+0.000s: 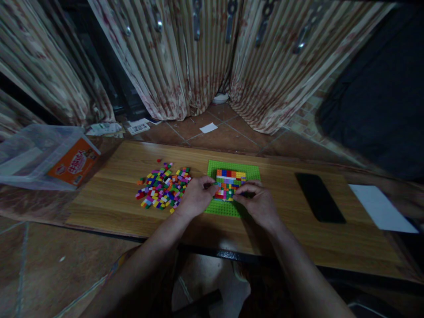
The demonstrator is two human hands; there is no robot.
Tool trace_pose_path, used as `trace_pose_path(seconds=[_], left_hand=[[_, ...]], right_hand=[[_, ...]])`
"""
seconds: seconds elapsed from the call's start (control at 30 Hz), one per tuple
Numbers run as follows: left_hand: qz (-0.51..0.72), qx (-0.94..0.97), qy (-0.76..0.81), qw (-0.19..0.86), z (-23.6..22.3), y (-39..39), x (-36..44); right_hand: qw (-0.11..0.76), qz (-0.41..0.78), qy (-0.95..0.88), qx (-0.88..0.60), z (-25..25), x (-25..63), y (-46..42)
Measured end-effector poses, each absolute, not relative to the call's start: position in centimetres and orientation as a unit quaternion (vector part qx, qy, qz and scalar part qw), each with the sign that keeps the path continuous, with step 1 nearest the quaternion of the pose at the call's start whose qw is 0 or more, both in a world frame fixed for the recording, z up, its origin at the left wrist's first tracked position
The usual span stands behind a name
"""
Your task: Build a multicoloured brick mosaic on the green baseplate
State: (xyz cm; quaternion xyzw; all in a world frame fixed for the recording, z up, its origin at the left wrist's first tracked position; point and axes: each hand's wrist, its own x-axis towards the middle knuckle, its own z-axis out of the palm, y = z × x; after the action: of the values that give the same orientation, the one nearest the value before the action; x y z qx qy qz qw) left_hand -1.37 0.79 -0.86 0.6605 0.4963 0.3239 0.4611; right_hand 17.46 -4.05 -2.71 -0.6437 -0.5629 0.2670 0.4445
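Observation:
A green baseplate point(232, 168) lies on the wooden table point(115, 190), with rows of small coloured bricks point(231, 177) built on its middle. My left hand point(195, 196) rests at the plate's left edge, fingers pinched together at the bricks. My right hand point(260, 201) sits at the plate's lower right, fingers curled and pinched near the built rows. What either pinch holds is too small to make out. A loose pile of coloured bricks point(162, 185) lies just left of my left hand.
A black phone point(319, 196) lies flat to the right of the plate, and a white sheet point(380, 207) lies at the table's far right. A clear plastic bag with an orange box point(71, 163) sits off the left end. Striped curtains hang behind.

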Motion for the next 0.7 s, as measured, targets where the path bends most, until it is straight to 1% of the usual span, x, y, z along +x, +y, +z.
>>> trace_pose_path(seconds=[0.13,0.3,0.43,0.57,0.7], left_hand=[[0.328,0.656,0.499,0.461,-1.0,0.7,-1.4],[0.341,0.642,0.483,0.488,-1.4,0.8,-1.7],[0.352,0.621,0.463,0.524,-1.3,0.8,-1.7],[0.350,0.586,0.436,0.587,-0.2,0.1,-1.0],[0.366,0.572,0.404,0.613,0.6,-0.5,-0.2]], right_hand=[[0.443,0.268,-0.560,-0.647,-2.4,17.1,-3.9],[0.459,0.278,-0.554,-0.636,-2.4,17.5,-4.2],[0.496,0.328,-0.493,-0.636,-1.6,18.3,-4.3],[0.548,0.330,-0.439,-0.631,-0.6,18.2,-4.5],[0.527,0.391,-0.476,-0.585,-0.5,16.9,-4.9]])
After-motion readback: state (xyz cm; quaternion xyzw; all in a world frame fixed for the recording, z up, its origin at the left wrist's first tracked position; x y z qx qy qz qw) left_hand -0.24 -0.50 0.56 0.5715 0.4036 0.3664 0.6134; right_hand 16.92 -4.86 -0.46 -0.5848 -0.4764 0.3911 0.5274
